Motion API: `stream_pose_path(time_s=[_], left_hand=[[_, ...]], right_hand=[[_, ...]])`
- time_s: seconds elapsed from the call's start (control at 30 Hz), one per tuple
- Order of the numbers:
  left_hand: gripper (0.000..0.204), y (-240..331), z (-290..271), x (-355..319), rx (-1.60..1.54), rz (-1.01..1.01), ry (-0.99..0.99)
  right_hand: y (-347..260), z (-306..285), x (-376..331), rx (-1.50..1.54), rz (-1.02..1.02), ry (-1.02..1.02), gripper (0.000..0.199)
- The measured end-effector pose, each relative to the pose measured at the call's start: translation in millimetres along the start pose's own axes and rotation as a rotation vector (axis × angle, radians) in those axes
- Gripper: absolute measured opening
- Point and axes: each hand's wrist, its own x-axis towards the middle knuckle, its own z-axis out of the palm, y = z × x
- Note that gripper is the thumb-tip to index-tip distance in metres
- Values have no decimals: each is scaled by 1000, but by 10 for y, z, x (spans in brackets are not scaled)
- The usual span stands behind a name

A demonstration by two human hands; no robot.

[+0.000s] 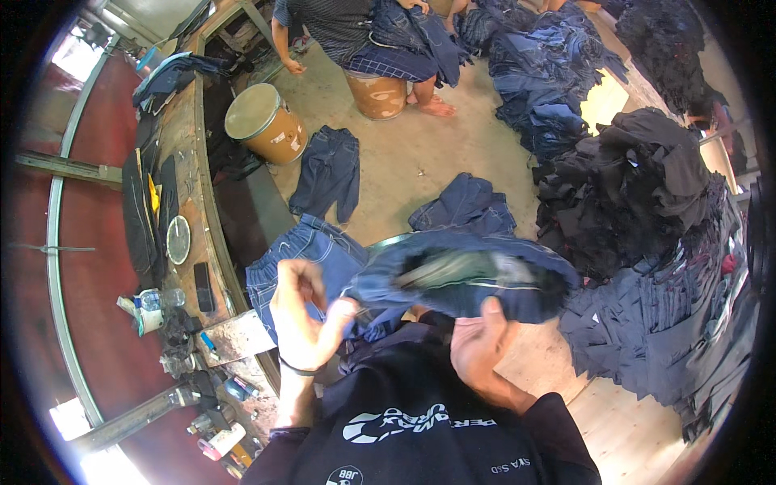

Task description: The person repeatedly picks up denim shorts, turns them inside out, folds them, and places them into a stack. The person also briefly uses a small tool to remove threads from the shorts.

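A pair of blue denim pants (485,250) is held up in front of me, its opening spread wide so that the greenish inside shows. My right hand (482,347) grips the near edge of that opening, thumb on top and fingers hidden beneath the cloth. To the left, my left hand (305,319) is raised with thumb and fingers apart and nothing between them. Its thumb tip comes close to the pants' left end; whether they touch I cannot tell. Behind this hand lie lighter blue denim pants (303,250) with an elastic waist.
Dark denim pants (327,170) and another folded denim piece (465,202) lie on the floor ahead. Piles of black cloth (630,186) and grey-blue cloth (647,323) rise at right. A workbench (190,153) runs along the left, near a brown drum (271,125). Another person (339,32) sits ahead.
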Motion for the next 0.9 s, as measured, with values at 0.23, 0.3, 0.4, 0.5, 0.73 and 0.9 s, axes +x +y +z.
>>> stream_pose_path(time_s=[0.23,0.3,0.4,0.5,0.73,0.9], left_hand=[[62,192,846,-137,-826,-118,-578],[72,204,1172,221,-622,-182,-502],[76,259,1465,715,-481,-11,-247],[82,250,1439,982,-388,149,-306],[89,422,1323,933,-313,346,-642],[90,485,925,1154,-98,488,-488]], right_hand=[[-109,-156,50,-333,-63,-179,68],[-84,-86,43,-468,224,-209,61],[-255,0,166,-752,231,-611,51],[-782,-129,320,-680,604,-1036,65],[-379,-292,953,-983,59,-489,94],[-252,-525,1266,-656,82,-240,41]])
